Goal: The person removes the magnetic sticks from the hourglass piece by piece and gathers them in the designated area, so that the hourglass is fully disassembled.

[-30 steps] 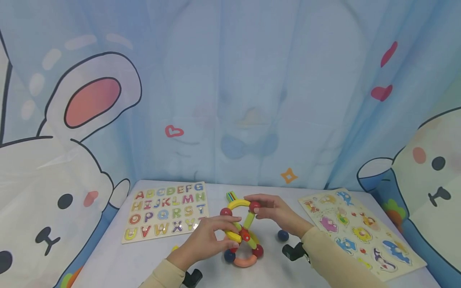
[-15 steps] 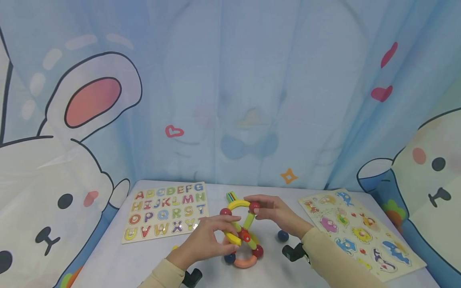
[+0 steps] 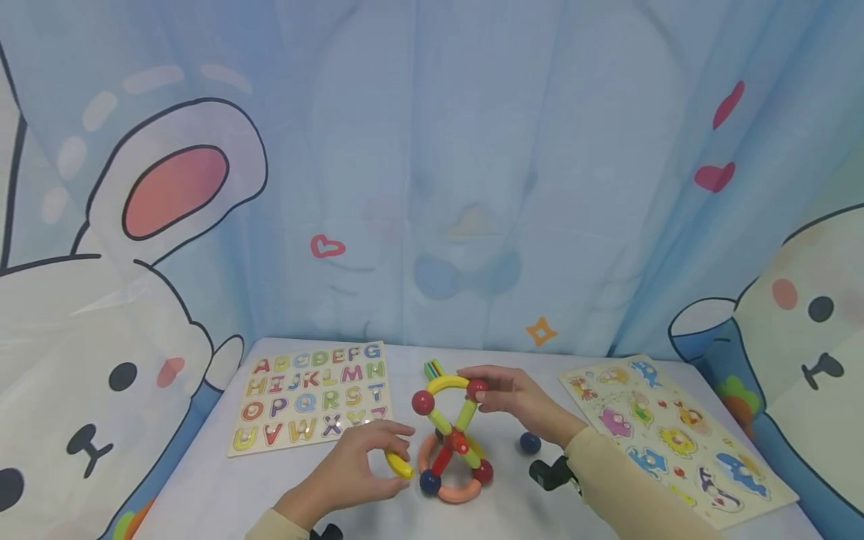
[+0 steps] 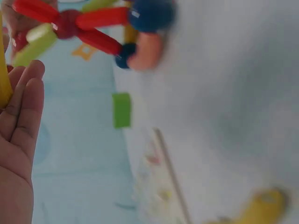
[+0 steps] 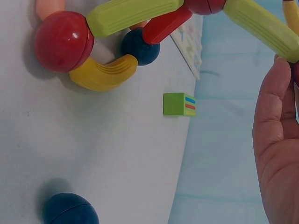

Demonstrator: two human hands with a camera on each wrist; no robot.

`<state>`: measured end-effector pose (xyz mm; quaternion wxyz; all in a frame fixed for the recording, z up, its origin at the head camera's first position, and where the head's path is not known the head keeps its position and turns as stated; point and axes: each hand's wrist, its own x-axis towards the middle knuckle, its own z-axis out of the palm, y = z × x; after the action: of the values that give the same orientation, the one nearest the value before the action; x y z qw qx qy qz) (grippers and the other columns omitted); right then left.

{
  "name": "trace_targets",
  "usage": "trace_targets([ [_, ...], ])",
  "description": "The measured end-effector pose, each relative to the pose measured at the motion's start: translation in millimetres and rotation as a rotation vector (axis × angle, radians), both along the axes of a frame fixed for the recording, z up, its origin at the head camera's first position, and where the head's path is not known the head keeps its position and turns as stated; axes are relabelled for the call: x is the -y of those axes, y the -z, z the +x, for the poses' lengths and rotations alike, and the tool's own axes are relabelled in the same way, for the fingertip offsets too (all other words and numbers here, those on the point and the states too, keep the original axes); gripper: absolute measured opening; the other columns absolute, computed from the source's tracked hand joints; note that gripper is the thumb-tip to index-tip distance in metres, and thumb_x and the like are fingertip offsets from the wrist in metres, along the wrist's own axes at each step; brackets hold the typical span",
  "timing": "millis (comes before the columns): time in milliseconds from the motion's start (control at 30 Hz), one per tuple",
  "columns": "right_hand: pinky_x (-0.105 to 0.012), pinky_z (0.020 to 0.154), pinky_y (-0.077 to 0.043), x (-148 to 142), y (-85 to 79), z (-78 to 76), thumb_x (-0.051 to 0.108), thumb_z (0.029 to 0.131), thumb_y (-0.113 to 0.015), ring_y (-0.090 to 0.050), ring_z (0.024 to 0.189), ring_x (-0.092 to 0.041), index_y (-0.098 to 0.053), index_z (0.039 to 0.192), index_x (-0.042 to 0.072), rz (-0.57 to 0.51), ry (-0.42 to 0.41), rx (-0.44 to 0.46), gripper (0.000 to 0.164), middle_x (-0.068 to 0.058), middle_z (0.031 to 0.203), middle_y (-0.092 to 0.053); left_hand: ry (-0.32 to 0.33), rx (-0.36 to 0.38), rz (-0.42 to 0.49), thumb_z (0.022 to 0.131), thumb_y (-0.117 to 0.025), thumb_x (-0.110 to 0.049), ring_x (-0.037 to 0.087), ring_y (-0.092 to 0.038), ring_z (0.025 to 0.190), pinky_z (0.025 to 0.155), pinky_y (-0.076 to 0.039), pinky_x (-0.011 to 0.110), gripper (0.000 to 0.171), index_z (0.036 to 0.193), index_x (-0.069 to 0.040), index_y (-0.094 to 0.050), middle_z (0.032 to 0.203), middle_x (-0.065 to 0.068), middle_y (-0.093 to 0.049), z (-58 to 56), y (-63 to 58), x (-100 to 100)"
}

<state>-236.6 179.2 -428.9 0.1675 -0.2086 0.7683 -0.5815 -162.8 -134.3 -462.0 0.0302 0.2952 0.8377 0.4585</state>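
Note:
A structure of magnetic balls and sticks (image 3: 459,441) stands on the table in front of me. Its base is a ring of curved sticks and balls, and crossed straight sticks rise from it. My right hand (image 3: 509,394) holds the red ball (image 3: 476,388) at its upper right corner. A yellow curved stick (image 3: 437,382) bridges that ball and another red ball (image 3: 423,403). Left of the structure and apart from it, my left hand (image 3: 361,466) pinches a loose yellow curved stick (image 3: 399,464). In the left wrist view, this stick (image 4: 4,79) is cut off by the frame edge.
A loose blue ball (image 3: 529,442) lies right of the structure. Behind it sits a small green block with stripes (image 3: 434,369). An alphabet board (image 3: 310,397) lies at the left and an animal puzzle board (image 3: 675,435) at the right. A yellow piece (image 4: 264,207) lies near my left wrist.
My left hand has drawn the yellow curved stick away from the structure, leftward and slightly down. The right hand stays on the red ball.

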Motion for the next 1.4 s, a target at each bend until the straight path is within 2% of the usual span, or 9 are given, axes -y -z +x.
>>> trace_targets([
  [233,-0.052,0.096,-0.05,-1,2.1,-1.6,0.018,0.097,-0.062,-0.059,0.113,-0.03,-0.055,0.142,0.01,-0.008,-0.01,-0.006,0.046,-0.011,0.124,-0.062,-0.073,0.147,-0.164,0.077,-0.086,-0.029,0.019,-0.056,0.122,0.104,-0.044,0.051,0.018,0.089,-0.031,-0.073,0.127,-0.005,-0.065,-3.1,35.8,41],
  [400,-0.051,0.096,-0.05,-2,3.6,-3.2,0.018,0.098,-0.062,-0.059,0.113,-0.029,-0.053,0.143,0.007,-0.021,-0.012,0.011,0.048,-0.01,0.126,-0.062,-0.06,0.12,-0.247,0.075,-0.087,-0.027,0.028,-0.055,0.123,0.105,-0.041,0.054,0.019,0.085,-0.033,-0.072,0.128,0.0,-0.064,-3.6,47.7,56],
  [600,-0.051,0.096,-0.05,-2,3.4,-3.1,0.017,0.098,-0.061,-0.059,0.113,-0.03,-0.052,0.143,0.005,-0.028,-0.021,0.004,0.048,-0.012,0.126,-0.061,-0.05,0.098,-0.328,0.073,-0.088,-0.027,0.03,-0.054,0.125,0.105,-0.041,0.051,0.019,0.086,-0.033,-0.075,0.132,0.002,-0.062,-5.7,50.3,58],
  [700,-0.048,0.095,-0.051,-2,3.0,-3.1,0.017,0.098,-0.062,-0.059,0.114,-0.031,-0.053,0.143,0.007,-0.025,-0.021,-0.001,0.047,-0.012,0.127,-0.061,-0.051,0.092,-0.386,0.073,-0.088,-0.028,0.029,-0.054,0.124,0.105,-0.042,0.051,0.019,0.087,-0.034,-0.076,0.131,0.0,-0.062,-6.4,51.3,58],
  [800,-0.045,0.094,-0.052,-1,2.2,-2.2,0.017,0.098,-0.062,-0.058,0.115,-0.031,-0.054,0.142,0.008,-0.022,-0.019,-0.003,0.046,-0.012,0.128,-0.061,-0.052,0.055,-0.438,0.072,-0.088,-0.031,0.029,-0.052,0.126,0.107,-0.039,0.051,0.02,0.088,-0.037,-0.077,0.134,-0.001,-0.061,-6.0,53.2,59],
  [933,-0.043,0.094,-0.052,-1,1.4,-1.6,0.016,0.098,-0.062,-0.058,0.115,-0.031,-0.055,0.142,0.01,-0.018,-0.016,-0.007,0.045,-0.012,0.129,-0.06,-0.068,0.009,-0.453,0.069,-0.089,-0.041,0.031,-0.047,0.13,0.109,-0.034,0.054,0.022,0.088,-0.04,-0.077,0.138,-0.001,-0.058,-4.8,55.4,60],
  [1067,-0.043,0.094,-0.052,-1,1.5,-2.0,0.016,0.098,-0.062,-0.058,0.115,-0.031,-0.056,0.142,0.01,-0.017,-0.017,-0.011,0.045,-0.014,0.131,-0.059,-0.087,0.002,-0.453,0.067,-0.088,-0.049,0.03,-0.047,0.129,0.109,-0.034,0.055,0.022,0.084,-0.041,-0.076,0.136,-0.003,-0.058,-3.3,55.2,60],
  [1233,-0.043,0.094,-0.052,-1,1.5,-2.2,0.017,0.098,-0.062,-0.058,0.115,-0.031,-0.055,0.142,0.009,-0.02,-0.016,-0.007,0.045,-0.014,0.13,-0.059,-0.094,-0.017,-0.477,0.068,-0.088,-0.046,0.027,-0.05,0.122,0.106,-0.037,0.051,0.019,0.079,-0.04,-0.074,0.127,-0.005,-0.061,-1.8,52.1,61],
  [1400,-0.042,0.094,-0.052,0,1.8,-2.1,0.017,0.098,-0.062,-0.058,0.114,-0.032,-0.054,0.142,0.008,-0.021,-0.015,-0.001,0.046,-0.013,0.127,-0.061,-0.09,-0.033,-0.504,0.068,-0.089,-0.044,0.023,-0.054,0.115,0.101,-0.043,0.048,0.023,0.085,-0.037,-0.075,0.12,-0.008,-0.062,-0.4,46.6,63],
])
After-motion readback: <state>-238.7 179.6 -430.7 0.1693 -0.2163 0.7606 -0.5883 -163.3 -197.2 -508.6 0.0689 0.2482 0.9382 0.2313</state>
